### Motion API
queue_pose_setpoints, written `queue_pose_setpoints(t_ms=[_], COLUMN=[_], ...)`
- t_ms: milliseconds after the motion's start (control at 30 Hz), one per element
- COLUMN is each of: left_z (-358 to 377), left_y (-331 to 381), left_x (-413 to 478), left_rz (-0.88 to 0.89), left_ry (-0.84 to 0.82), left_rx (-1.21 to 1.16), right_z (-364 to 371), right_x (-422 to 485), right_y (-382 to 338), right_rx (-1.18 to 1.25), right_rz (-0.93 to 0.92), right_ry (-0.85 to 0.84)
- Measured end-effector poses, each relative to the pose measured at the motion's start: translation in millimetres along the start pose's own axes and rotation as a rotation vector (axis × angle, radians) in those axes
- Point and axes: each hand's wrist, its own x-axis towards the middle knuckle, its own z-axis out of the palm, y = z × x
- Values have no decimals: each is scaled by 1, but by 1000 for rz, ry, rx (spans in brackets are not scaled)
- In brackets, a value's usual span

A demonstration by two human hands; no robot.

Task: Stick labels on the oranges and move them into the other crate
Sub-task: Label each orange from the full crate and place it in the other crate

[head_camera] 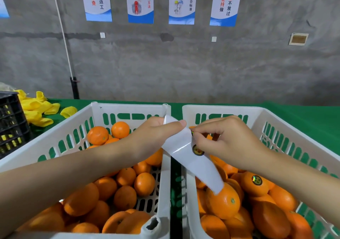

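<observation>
Oranges fill both white slotted crates: the left crate [55,139] holds loose fruit with no stickers showing, the right crate [276,128] a heap in which one orange [254,183] wears a round dark-and-gold sticker (its print too small to read). Above the gap between the crates, the left hand [158,134] pinches the upper end of a white backing strip [185,156], thumb pressed on top. One round label [198,150] sits on the strip; its lower end drapes onto an orange in the right crate. The right hand [226,137] has thumb and forefinger closed together at a second label [192,132] at the strip's edge. Both crates stand on a green table [303,113]. Far left lie yellow foam nets [39,110] beside a black crate [11,123]. Blue-and-white posters [140,1] with Chinese writing, including 执行, hang on the concrete wall.
</observation>
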Motion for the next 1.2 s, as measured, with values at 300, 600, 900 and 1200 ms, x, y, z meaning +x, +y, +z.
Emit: queue_pose_setpoints(t_ms=[300, 600, 900, 1200], left_z=[4, -1, 2, -2], left_y=[4, -2, 1, -1], left_x=[-3, 1, 3, 2], left_rz=[37, 74, 95, 60], left_ry=[-18, -29, 25, -5], left_rx=[-21, -30, 40, 22], right_z=[-1, -2, -2, -11], right_x=[0, 0, 2, 11], right_y=[0, 0, 1, 3], right_rx=[37, 37, 9, 245], right_rz=[60, 15, 70, 227], right_ry=[-9, -74, 5, 302])
